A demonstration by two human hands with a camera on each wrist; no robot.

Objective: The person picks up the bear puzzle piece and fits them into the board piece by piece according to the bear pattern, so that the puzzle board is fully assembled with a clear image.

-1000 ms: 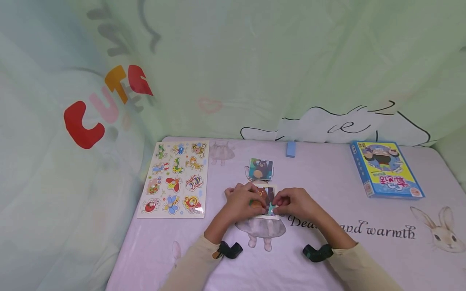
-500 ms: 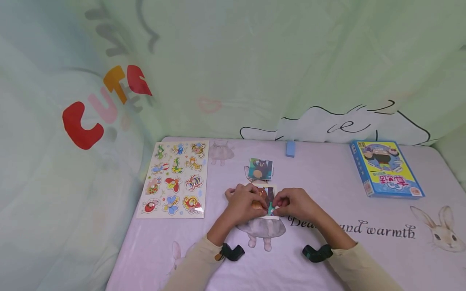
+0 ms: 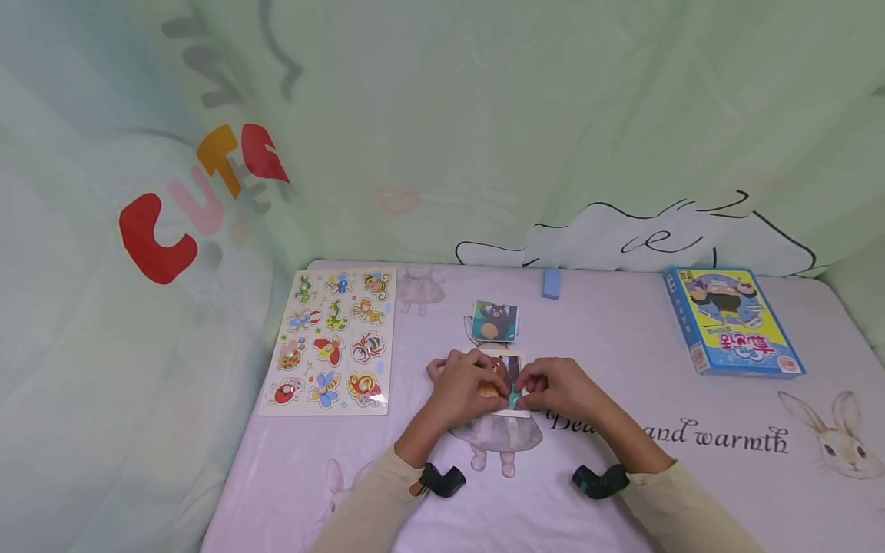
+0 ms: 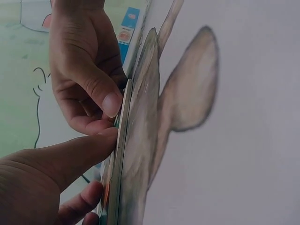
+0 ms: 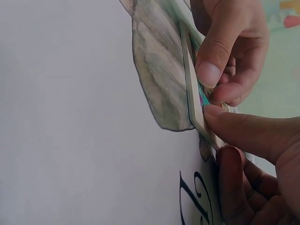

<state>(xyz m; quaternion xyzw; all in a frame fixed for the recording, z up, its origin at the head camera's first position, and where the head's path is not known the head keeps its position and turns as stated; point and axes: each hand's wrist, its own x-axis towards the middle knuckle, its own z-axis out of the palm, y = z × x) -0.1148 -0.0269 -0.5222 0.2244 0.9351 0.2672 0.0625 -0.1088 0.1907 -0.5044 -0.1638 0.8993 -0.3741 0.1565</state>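
Note:
A small bear jigsaw puzzle in a pale frame lies at the table's middle, partly covered by both hands. My left hand rests on its left side; in the left wrist view the straight thumb presses its face near the edge. My right hand holds the right edge, with the thumb on top and a bent finger against the side. Both hands' fingertips meet close together over a teal part of the picture. Just beyond lies a square bear picture card.
On the left lies a knobbed insect puzzle board. A small blue block is near the back edge, and a blue and yellow box lies at the back right. Curtains hang behind the table.
My left hand has shifted slightly to the right across the puzzle, its fingertips closer to the right hand. My right hand stays almost still at the right edge.

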